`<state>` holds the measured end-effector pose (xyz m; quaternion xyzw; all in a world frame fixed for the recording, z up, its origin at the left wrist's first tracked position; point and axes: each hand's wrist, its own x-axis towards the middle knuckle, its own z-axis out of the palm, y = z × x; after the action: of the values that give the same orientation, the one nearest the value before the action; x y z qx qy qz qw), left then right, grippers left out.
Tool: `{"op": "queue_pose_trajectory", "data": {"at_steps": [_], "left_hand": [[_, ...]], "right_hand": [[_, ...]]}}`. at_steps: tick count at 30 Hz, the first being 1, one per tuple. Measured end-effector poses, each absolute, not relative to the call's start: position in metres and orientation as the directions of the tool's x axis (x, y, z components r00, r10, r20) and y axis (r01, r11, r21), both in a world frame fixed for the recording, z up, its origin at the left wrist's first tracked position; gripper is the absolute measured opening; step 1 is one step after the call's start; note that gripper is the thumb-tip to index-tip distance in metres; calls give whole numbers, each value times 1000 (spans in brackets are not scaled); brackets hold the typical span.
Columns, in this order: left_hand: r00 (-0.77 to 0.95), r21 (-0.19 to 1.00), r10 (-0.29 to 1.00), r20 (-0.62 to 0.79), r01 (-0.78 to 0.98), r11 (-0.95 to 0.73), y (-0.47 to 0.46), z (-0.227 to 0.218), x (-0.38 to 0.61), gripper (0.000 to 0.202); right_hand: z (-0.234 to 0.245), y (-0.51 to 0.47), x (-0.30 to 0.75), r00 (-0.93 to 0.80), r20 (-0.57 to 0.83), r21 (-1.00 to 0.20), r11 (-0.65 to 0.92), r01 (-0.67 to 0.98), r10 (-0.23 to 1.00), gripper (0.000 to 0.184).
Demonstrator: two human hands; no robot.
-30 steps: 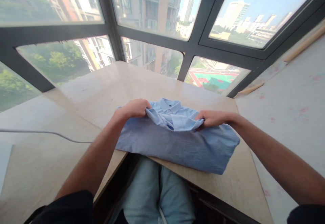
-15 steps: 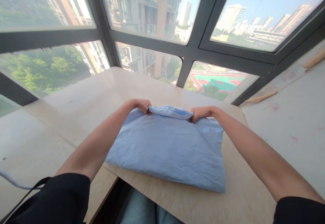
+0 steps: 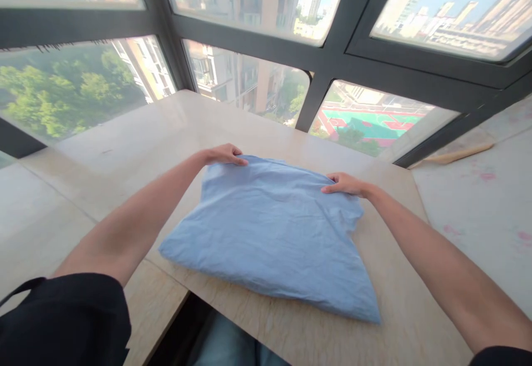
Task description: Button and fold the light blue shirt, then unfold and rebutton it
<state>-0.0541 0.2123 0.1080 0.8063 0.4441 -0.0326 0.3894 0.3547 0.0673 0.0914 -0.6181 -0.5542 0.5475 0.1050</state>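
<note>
Resting both hands at the far edge of the blue shirt, which is spread out flat-ish on the pale tabletop right in front of me. L hand is at the far L corner, thumb over the cloth, fingers along the edge, only a small gap btwn them; can't tell if any fabric is pinched in there. R hand is at the far edge too, nearer the R end, thumb & fingertips a bit apart, touching cloth; again can't tell if it's got a real hold. Hands are well apart, w/ the edge running btwn them.

Shirt's wider at my end: near L corner sticks out past L hand, near R corner points toward me, close to the table's front edge. Creases mostly on the R side, below R hand, w/ a bunched bit by the wrist. Rest is fairly smooth.

Surroundings, quick: dark window frame behind the table, trees outside on L, green-&-red sports court on R. Flowered wall on R side. Black sleeve on L arm, trousers partly showing under the table edge.
</note>
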Motion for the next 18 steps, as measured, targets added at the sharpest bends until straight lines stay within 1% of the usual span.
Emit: {"op": "queue_pose_trajectory", "data": {"at_steps": [2,4,5,6,8,10,11,13,15,17,18], "left_hand": [[543,445,792,-281,804,-394,213,99,-45,37],[498,308,852,-163,846,-435,207,86,-35,42],[479,272,872,-99,856,-440,202,80,-30,45],[461,260,887,-31,860,-438,195,75,-24,47],[431,284,898,84,854,-436,178,67,-12,47],[437,325,885,162,823,-466,157,62,3,50],[465,335,864,191,797,-503,147,60,12,52],[574,317,789,221,722,-615,127,54,28,59],[684,270,702,197,651,-710,113,47,41,62],[746,218,651,141,619,-755,104,37,47,61],[761,194,638,113,613,-766,102,32,48,61]], "right_hand": [[91,70,355,-172,-528,-698,-310,646,831,54],[86,75,354,-100,-496,-589,-249,769,863,45],[83,77,352,-51,-457,-520,-220,825,888,41],[80,78,350,-3,-393,-454,-191,870,919,40],[75,76,338,53,-205,-366,-127,922,977,44],[72,70,318,39,-8,-332,-39,942,999,48],[70,67,305,11,69,-326,12,945,998,48],[63,60,274,-62,176,-306,115,945,982,49],[52,55,246,-128,238,-262,190,946,963,51],[36,51,228,-175,244,-204,227,952,954,51],[28,49,224,-170,223,-181,212,960,960,51]]}}
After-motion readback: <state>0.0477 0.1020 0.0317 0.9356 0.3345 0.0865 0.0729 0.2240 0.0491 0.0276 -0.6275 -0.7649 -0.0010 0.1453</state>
